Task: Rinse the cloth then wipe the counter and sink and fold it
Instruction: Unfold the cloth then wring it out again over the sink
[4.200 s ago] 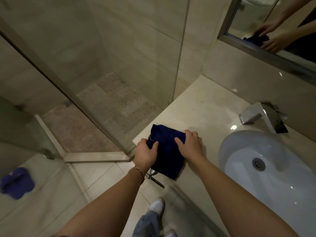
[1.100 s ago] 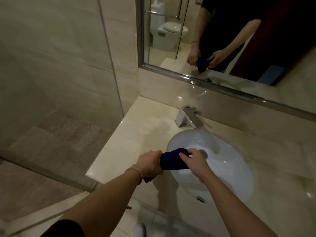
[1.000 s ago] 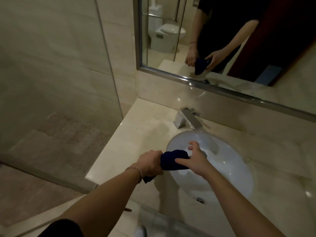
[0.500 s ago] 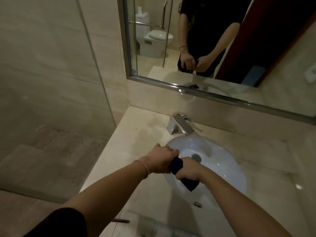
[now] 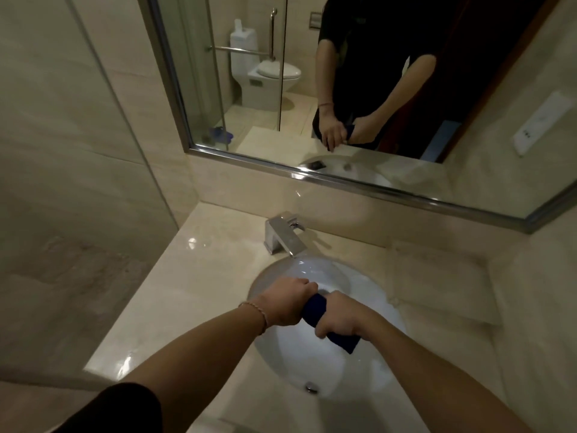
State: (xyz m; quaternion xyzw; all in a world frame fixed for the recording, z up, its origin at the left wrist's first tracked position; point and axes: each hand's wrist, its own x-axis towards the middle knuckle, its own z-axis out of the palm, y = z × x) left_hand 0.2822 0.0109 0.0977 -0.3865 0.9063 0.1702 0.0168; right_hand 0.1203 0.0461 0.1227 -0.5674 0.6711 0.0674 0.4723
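Both hands hold the dark blue cloth above the white sink. The left hand grips one end of the rolled cloth; the right hand grips the other, a short tail protruding below its fist. The chrome faucet stands on the counter at the sink's back rim. The mirror above reflects the person, a toilet and a grab bar.

Dim, warm, yellowish light; source not in view. Small glare spots on the glossy tabletop, one by the left rear, one at the near left corner. Sink is the brightest area. Soft focus throughout, fine detail smeared. Wide-angle bending of the mirror frame toward the edges.
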